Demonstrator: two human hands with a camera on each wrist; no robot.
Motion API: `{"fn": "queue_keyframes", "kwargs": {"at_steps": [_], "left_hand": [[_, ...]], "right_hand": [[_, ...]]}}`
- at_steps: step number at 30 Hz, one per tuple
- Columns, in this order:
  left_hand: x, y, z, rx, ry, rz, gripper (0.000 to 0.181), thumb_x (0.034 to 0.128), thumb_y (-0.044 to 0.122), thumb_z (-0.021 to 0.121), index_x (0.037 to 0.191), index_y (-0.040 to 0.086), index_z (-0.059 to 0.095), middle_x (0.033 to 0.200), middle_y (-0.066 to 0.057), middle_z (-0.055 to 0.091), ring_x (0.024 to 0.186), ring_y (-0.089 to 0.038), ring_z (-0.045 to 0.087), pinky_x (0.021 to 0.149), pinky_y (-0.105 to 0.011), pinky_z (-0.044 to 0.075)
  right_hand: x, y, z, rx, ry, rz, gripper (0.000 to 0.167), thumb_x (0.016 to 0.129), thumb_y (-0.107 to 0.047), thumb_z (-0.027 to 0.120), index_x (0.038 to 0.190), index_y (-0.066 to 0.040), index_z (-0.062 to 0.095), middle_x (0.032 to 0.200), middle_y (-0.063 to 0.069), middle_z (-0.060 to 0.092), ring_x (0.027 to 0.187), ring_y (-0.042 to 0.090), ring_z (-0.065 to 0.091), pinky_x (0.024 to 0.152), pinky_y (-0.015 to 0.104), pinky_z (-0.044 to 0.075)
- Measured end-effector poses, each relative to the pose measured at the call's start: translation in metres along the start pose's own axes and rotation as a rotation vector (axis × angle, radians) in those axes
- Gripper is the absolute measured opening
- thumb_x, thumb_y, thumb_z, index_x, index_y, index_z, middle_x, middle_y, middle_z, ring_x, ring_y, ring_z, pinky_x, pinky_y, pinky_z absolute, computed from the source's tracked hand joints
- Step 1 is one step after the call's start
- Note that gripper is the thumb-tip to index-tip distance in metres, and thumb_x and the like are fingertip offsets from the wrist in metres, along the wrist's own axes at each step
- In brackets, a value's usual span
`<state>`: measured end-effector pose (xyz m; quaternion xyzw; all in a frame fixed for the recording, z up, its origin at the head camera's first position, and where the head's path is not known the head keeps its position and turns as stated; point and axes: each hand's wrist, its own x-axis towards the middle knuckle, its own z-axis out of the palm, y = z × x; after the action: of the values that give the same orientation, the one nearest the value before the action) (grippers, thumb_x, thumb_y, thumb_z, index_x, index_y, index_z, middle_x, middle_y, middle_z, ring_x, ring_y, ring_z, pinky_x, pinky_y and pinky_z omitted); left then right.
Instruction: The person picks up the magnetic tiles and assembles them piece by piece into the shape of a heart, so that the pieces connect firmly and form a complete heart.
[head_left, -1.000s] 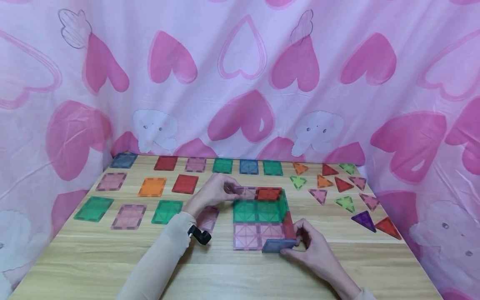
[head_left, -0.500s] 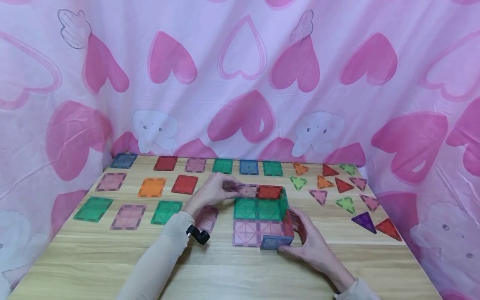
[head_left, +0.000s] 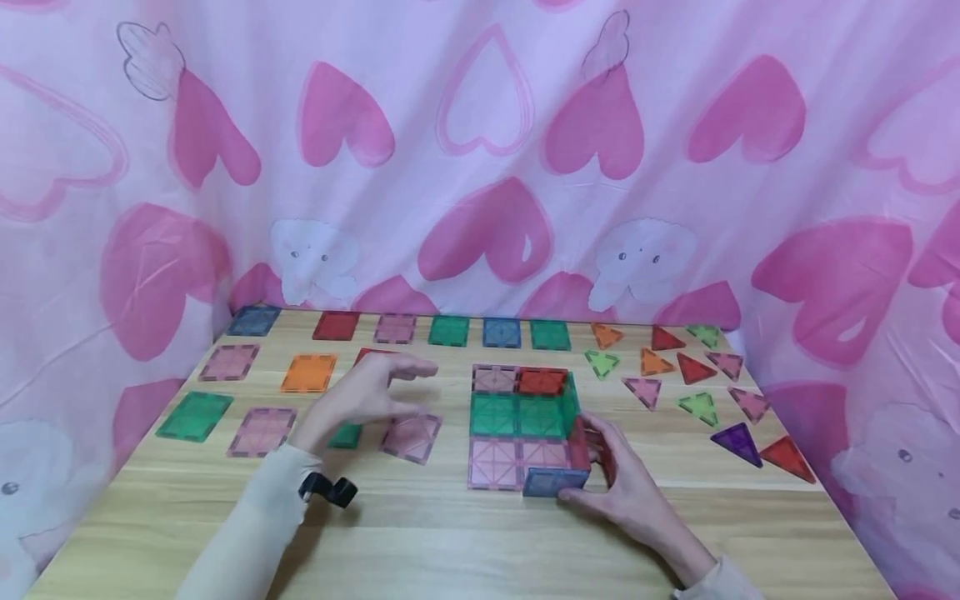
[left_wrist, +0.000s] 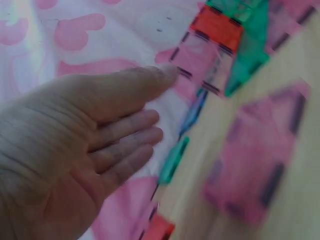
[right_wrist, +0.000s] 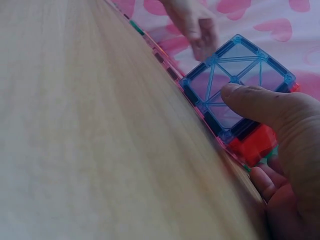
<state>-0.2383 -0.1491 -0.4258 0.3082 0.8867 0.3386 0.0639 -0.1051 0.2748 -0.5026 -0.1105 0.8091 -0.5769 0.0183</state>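
Translucent magnetic tiles form a box-like build (head_left: 495, 462): flat pink and green squares make its floor. Pink and red tiles (head_left: 542, 381) stand along its back. Green and red tiles (head_left: 577, 446) stand along the right side. A blue square tile (right_wrist: 235, 82) stands upright at the front right corner. My right hand (head_left: 626, 471) holds that corner, thumb on the blue tile's face and fingers by the red side tile. My left hand (head_left: 363, 392) is apart from the build, fingers extended and holding nothing, above loose square tiles; a pink square tile (head_left: 412, 437) lies beside it.
Loose square tiles lie at the left and back, among them an orange one (head_left: 308, 373) and a green one (head_left: 195, 416). Several triangle tiles lie at the right, including a purple one (head_left: 737, 444). A pink heart-print curtain (head_left: 480, 167) borders the wooden table (head_left: 450, 550).
My left hand has let go of the pink tile at the back left of the build and moved left. The blue tile has tipped up to stand upright, my right hand still on it.
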Motion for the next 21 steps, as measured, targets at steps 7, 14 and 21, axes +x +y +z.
{"fn": "queue_keyframes", "kwargs": {"at_steps": [7,14,21], "left_hand": [[-0.024,-0.008,0.003,0.139,-0.153,-0.022,0.08,0.0785,0.022,0.105,0.149,0.009,0.07,0.146,-0.005,0.072,0.138,-0.03,0.065,0.119,-0.054,0.053],[-0.024,-0.006,0.01,0.16,-0.205,0.0,0.081,0.0729,0.024,0.108,0.145,0.009,0.073,0.133,0.0,0.072,0.112,-0.018,0.064,0.104,-0.041,0.06],[-0.022,-0.005,0.018,0.139,-0.238,-0.017,0.075,0.0736,0.029,0.108,0.141,0.017,0.077,0.123,0.007,0.066,0.101,-0.014,0.059,0.087,-0.027,0.059]], "right_hand": [[0.001,0.001,0.0,-0.027,0.007,0.039,0.111,0.078,-0.029,0.105,0.168,-0.027,0.04,0.162,0.007,0.052,0.149,0.031,0.053,0.115,0.011,0.043],[0.001,0.002,0.001,-0.015,-0.01,0.03,0.11,0.08,-0.029,0.104,0.169,-0.028,0.039,0.165,0.006,0.049,0.149,0.031,0.053,0.115,0.013,0.044],[0.002,0.001,-0.001,-0.039,-0.007,0.058,0.109,0.08,-0.033,0.103,0.168,-0.031,0.04,0.165,0.004,0.049,0.15,0.03,0.052,0.116,0.011,0.041]]}}
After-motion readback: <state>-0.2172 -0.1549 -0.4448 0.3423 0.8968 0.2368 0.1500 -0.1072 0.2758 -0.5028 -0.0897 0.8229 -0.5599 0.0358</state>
